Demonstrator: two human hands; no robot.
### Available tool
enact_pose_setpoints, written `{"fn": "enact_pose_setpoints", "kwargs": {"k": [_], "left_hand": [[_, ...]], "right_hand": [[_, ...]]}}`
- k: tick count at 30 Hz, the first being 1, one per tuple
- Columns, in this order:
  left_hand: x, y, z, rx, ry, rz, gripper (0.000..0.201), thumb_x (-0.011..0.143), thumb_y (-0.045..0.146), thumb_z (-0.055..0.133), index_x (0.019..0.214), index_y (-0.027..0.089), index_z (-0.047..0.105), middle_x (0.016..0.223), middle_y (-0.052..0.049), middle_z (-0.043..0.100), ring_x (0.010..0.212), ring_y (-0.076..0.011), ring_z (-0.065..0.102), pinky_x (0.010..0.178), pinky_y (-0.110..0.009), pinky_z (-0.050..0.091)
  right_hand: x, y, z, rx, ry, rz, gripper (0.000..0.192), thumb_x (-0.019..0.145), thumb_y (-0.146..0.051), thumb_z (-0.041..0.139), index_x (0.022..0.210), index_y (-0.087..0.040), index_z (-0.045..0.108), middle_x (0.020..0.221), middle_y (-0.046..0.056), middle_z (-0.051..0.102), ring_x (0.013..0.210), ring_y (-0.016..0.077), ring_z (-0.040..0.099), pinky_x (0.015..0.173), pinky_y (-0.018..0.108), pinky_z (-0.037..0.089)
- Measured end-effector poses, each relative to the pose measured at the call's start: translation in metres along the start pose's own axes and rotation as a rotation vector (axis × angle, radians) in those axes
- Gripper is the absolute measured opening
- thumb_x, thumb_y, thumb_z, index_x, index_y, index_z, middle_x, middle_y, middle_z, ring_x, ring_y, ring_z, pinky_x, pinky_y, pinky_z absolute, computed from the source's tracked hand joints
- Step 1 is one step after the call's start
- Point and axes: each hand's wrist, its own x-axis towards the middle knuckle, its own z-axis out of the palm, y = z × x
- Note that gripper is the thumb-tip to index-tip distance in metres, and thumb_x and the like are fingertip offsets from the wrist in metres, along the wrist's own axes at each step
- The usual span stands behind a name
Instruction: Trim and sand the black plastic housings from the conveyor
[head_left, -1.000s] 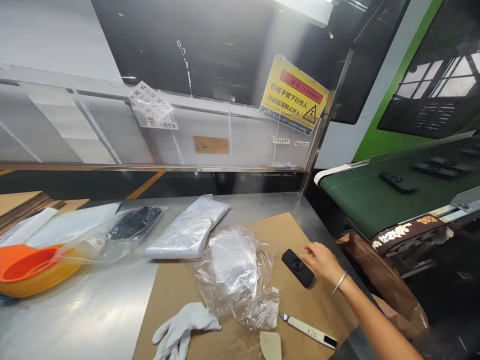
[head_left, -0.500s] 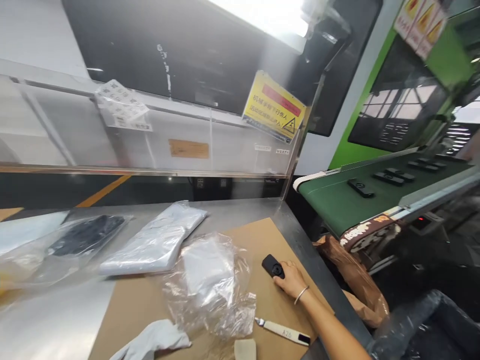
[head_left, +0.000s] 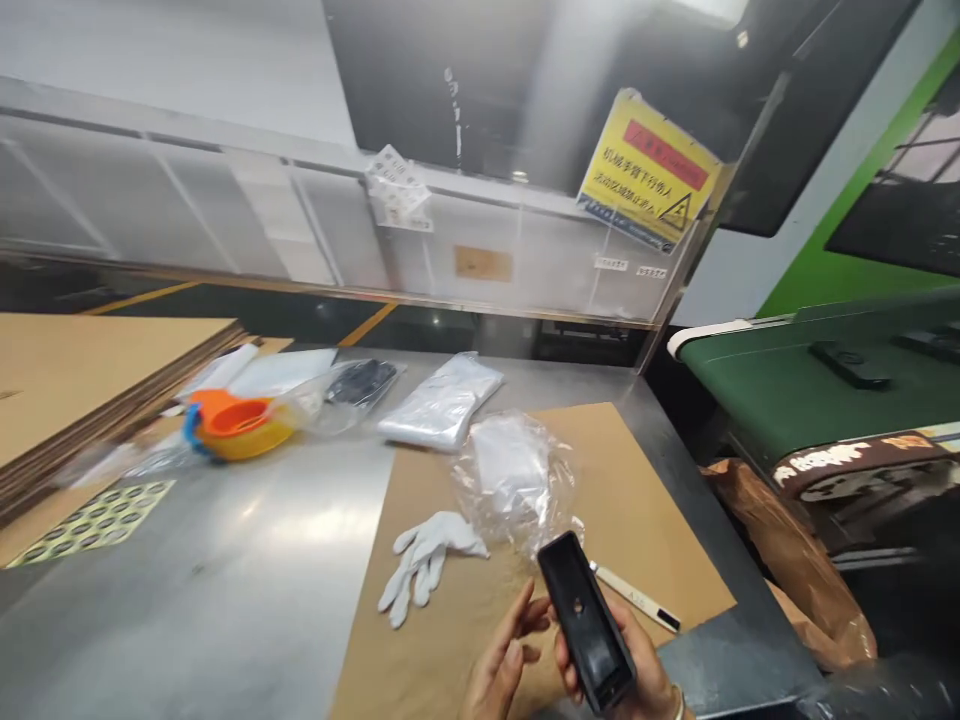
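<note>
The steel table [head_left: 247, 600] spreads widest in front of me, with a green conveyor belt [head_left: 780, 390] off to my right, a black part [head_left: 851, 363] lying on it. A stack of cardboard [head_left: 97, 370] sits on the left, and a flat cardboard sheet [head_left: 645, 480] lies right before me. Behind the table hangs a yellow warning sign [head_left: 649, 170]: I can read 机械手臂下行伤人 and, below, 活动区域禁止进入, with a triangle symbol; the words in its red band are too blurred for me. A white packet in plastic [head_left: 442, 400] lies just beyond a crumpled clear bag [head_left: 514, 470] with something white inside. Nearer the left edge is a sheet of dark stickers [head_left: 94, 522], their print too small to read.

My right hand [head_left: 641, 660] is grasping a long black piece [head_left: 581, 615], tilted, above the near part of the cardboard. My left hand [head_left: 499, 665] is open, fingers loosely bent, just beside it; whether they touch, I can't tell. A white glove [head_left: 424, 560] lies to the left. The cutter [head_left: 634, 597] has A26 on its pale handle. Two small white labels [head_left: 611, 263] under the sign are illegible.
</note>
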Motion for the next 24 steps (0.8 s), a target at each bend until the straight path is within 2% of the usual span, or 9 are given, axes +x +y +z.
{"fn": "enact_pose_setpoints", "kwargs": {"k": [2,5,7,10,12,15,18,20,24], "left_hand": [[-0.005,0.002,0.005,-0.215,-0.081,-0.119,0.067,0.069,0.067,0.052,0.116,0.020,0.059,0.100,-0.011,0.065,0.085,-0.0246,0.061,0.073,-0.036,0.049],[-0.018,0.007,0.005,-0.382,-0.013,-0.177,0.059,0.073,0.059,0.055,0.120,0.023,0.053,0.089,-0.008,0.065,0.076,-0.0209,0.061,0.069,-0.034,0.049],[-0.026,0.011,0.000,-0.375,0.129,-0.091,0.056,0.072,0.055,0.059,0.119,0.024,0.053,0.084,-0.005,0.065,0.075,-0.0183,0.060,0.072,-0.031,0.047],[-0.034,0.014,-0.009,-0.299,0.262,0.008,0.061,0.066,0.052,0.067,0.117,0.022,0.054,0.082,-0.003,0.065,0.076,-0.0174,0.060,0.077,-0.030,0.045],[-0.038,0.015,-0.013,-0.286,0.251,-0.032,0.062,0.063,0.053,0.070,0.114,0.020,0.055,0.082,-0.005,0.066,0.073,-0.0183,0.061,0.072,-0.030,0.047],[-0.041,0.017,-0.016,-0.324,0.200,-0.198,0.059,0.069,0.057,0.062,0.111,0.016,0.055,0.075,-0.007,0.067,0.064,-0.0181,0.062,0.059,-0.028,0.046],[-0.039,0.016,-0.019,-0.399,0.239,-0.322,0.054,0.075,0.053,0.057,0.113,0.015,0.052,0.061,-0.004,0.063,0.058,-0.0156,0.060,0.056,-0.025,0.045],[-0.038,0.012,-0.022,-0.462,0.272,-0.417,0.051,0.076,0.051,0.058,0.111,0.016,0.052,0.058,0.000,0.060,0.052,-0.0121,0.056,0.051,-0.022,0.043],[-0.043,-0.001,-0.024,-0.627,0.158,-0.633,0.059,0.073,0.066,0.048,0.109,0.020,0.051,0.064,0.002,0.057,0.039,-0.0065,0.047,0.039,-0.018,0.029]], "right_hand": [[-0.010,0.016,0.023,-0.060,-0.042,-0.027,0.082,0.086,-0.066,0.007,0.089,-0.009,0.066,0.063,0.009,0.062,0.050,0.0149,0.058,0.044,0.024,0.042],[-0.018,0.029,0.034,-0.405,0.106,-0.198,0.061,0.090,-0.056,0.023,0.077,-0.015,0.066,0.058,0.005,0.059,0.053,0.0154,0.057,0.051,0.025,0.045],[-0.016,0.031,0.026,-0.618,0.232,-0.296,0.048,0.091,-0.049,0.032,0.078,-0.017,0.065,0.065,0.006,0.061,0.063,0.0180,0.058,0.062,0.029,0.047],[-0.001,0.030,0.004,-0.781,0.372,-0.357,0.038,0.089,-0.044,0.038,0.100,-0.017,0.062,0.095,0.013,0.061,0.092,0.0261,0.056,0.083,0.041,0.044],[0.011,0.032,-0.006,-0.847,0.422,-0.368,0.040,0.085,-0.046,0.045,0.109,-0.017,0.058,0.109,0.016,0.056,0.105,0.0316,0.049,0.091,0.050,0.038],[0.025,0.040,-0.010,-0.917,0.440,-0.384,0.043,0.081,-0.048,0.051,0.109,-0.015,0.059,0.111,0.018,0.054,0.108,0.0362,0.044,0.092,0.058,0.034],[0.025,0.047,-0.007,-0.931,0.424,-0.393,0.042,0.083,-0.046,0.049,0.112,-0.016,0.058,0.104,0.016,0.055,0.103,0.0336,0.047,0.089,0.056,0.039],[0.016,0.047,-0.006,-0.912,0.400,-0.385,0.041,0.085,-0.043,0.047,0.117,-0.019,0.055,0.100,0.013,0.056,0.099,0.0291,0.051,0.086,0.048,0.045],[-0.013,0.030,-0.006,-0.791,0.345,-0.341,0.038,0.091,-0.036,0.039,0.126,-0.023,0.047,0.114,0.009,0.053,0.107,0.0216,0.052,0.090,0.035,0.045]]}}
